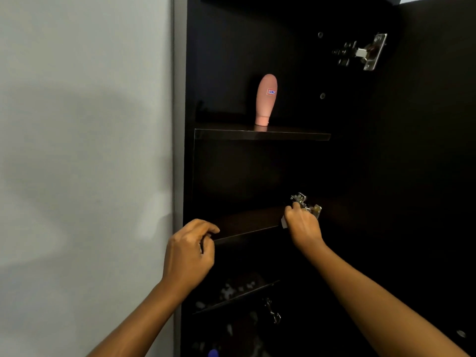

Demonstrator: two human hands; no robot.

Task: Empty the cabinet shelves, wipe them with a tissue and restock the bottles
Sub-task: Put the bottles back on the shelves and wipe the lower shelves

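A dark cabinet stands open against a pale wall. A pink tube-shaped bottle [266, 99] stands on its cap on the upper shelf [296, 136], alone. The middle shelf [247, 222] holds no bottles. My left hand [190, 251] is at that shelf's left front corner, fingers curled around its edge. At the shelf's right end, just below a metal hinge, my right hand [302, 225] is closed on a small pale wad, apparently a tissue [283, 223], pressed on the shelf top.
The open cabinet door [425, 176] hangs at the right on metal hinges [365, 52]. A lower shelf [237, 296] carries several dim pale items. A blue cap [213, 353] shows at the bottom. The grey wall [85, 150] fills the left.
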